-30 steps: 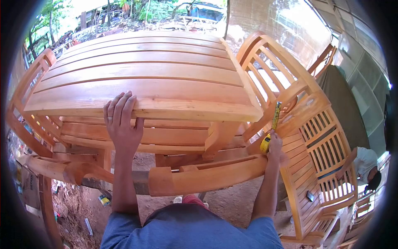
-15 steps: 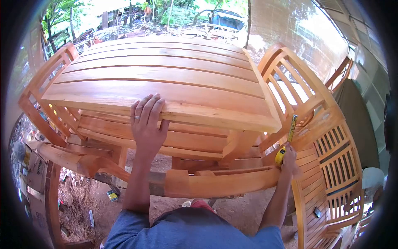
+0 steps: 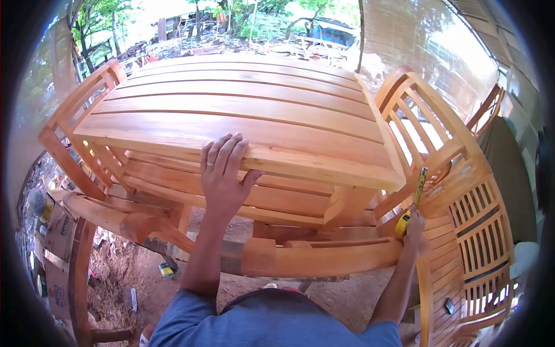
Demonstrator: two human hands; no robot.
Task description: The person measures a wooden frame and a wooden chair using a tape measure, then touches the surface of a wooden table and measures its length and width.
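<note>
A slatted wooden table (image 3: 243, 110) stands in front of me. My left hand (image 3: 225, 168) rests on its near edge, fingers flat on the top and close together, thumb out against the edge's front face. Right of the table's near corner, my right hand (image 3: 414, 222) is wrapped round a yellow tape measure (image 3: 403, 224). A short length of its blade (image 3: 421, 185) sticks up from the case, clear of the table edge. Between me and the table runs the curved wooden rail (image 3: 324, 258) of a chair.
Slatted wooden chairs stand at the left (image 3: 69, 156) and right (image 3: 428, 121) of the table. A wooden bench (image 3: 445, 260) with a dark phone (image 3: 449, 305) on it is at the lower right. Cardboard boxes (image 3: 58, 277) are at the left, and a small can (image 3: 166, 270) lies on the ground.
The whole scene has shifted slightly right in view. My left hand's thumb is spread farther from its fingers; my right hand still holds the tape measure.
</note>
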